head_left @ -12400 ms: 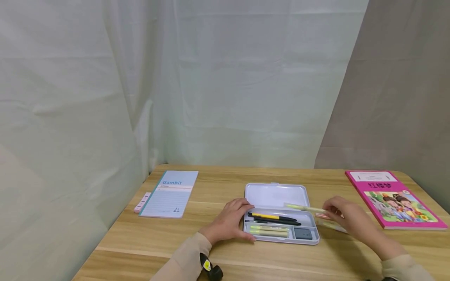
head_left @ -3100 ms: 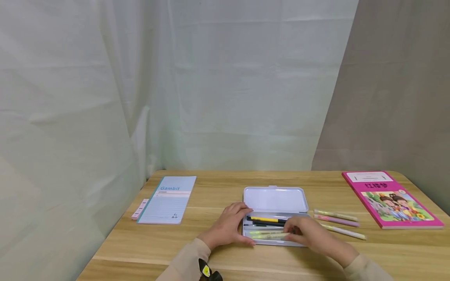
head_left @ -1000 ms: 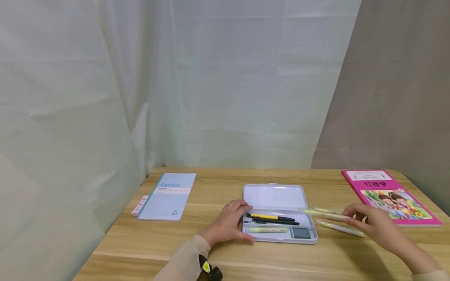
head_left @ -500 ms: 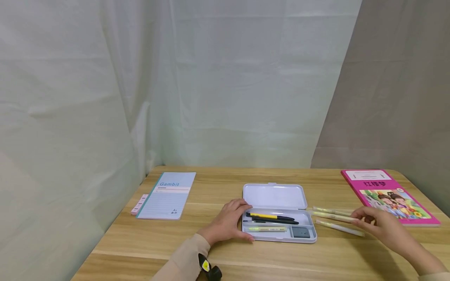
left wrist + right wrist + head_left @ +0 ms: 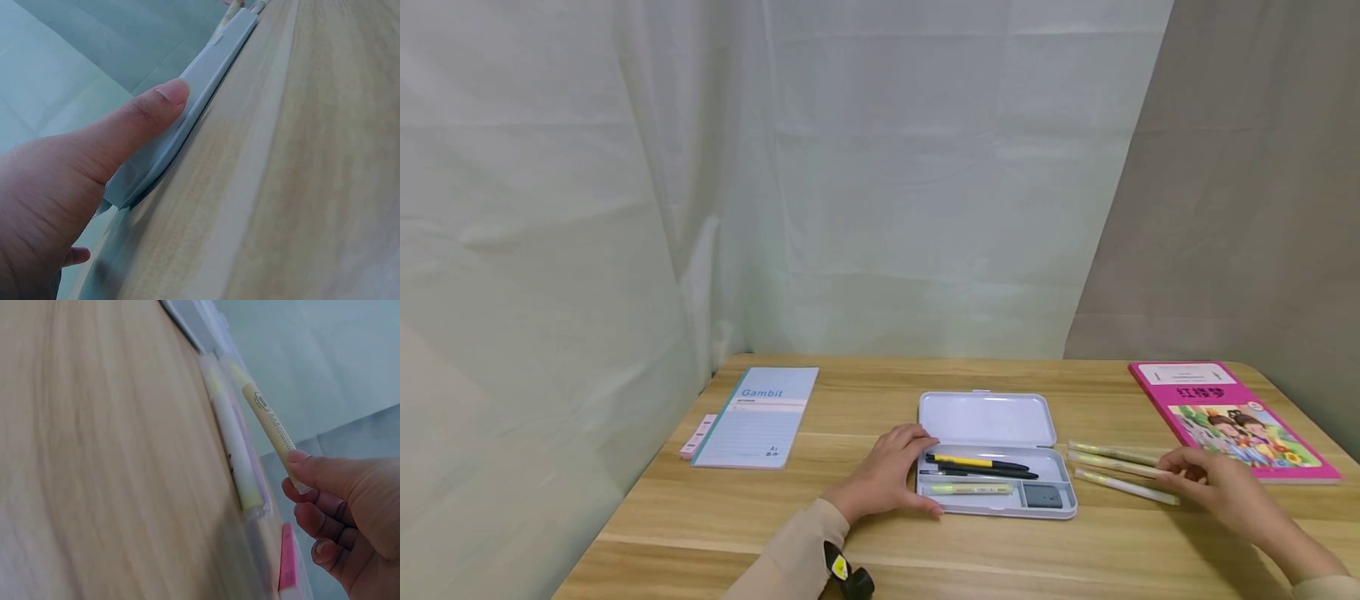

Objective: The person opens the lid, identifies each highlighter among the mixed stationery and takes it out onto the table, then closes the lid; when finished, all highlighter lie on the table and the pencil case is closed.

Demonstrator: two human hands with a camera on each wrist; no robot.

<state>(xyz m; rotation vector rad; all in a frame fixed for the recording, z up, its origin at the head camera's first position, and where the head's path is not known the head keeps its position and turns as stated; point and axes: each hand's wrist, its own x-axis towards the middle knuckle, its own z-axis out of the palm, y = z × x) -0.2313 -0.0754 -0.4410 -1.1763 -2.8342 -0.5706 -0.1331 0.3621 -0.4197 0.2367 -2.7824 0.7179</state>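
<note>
My left hand (image 5: 891, 471) holds the left end of an open white pencil case (image 5: 1067, 506), its thumb along the front wall in the left wrist view. Inside lie a yellow-and-black pen (image 5: 973, 462), dark pens behind the divider, one yellow highlighter (image 5: 972, 489) and a grey eraser (image 5: 1042, 497). To the right of the case, my right hand (image 5: 1221, 492) pinches a pale yellow highlighter (image 5: 269, 422) by its end, between thumb and index finger. This highlighter slants close over the others. A white highlighter (image 5: 231, 440) lies in front, a yellowish one (image 5: 1101, 450) behind; the purple one is mostly hidden.
A pink picture-covered book (image 5: 1183, 417) lies at the right, just beyond my right hand. At the left, a pale blue notebook (image 5: 760, 425) partly covers a pink-and-white strip (image 5: 697, 437). Curtains (image 5: 925, 208) hang behind the wooden table (image 5: 865, 392).
My right hand has taken a highlighter from the case's front compartment, carried it right and lowered it among the others. One highlighter stays in that compartment. My left hand keeps its place.
</note>
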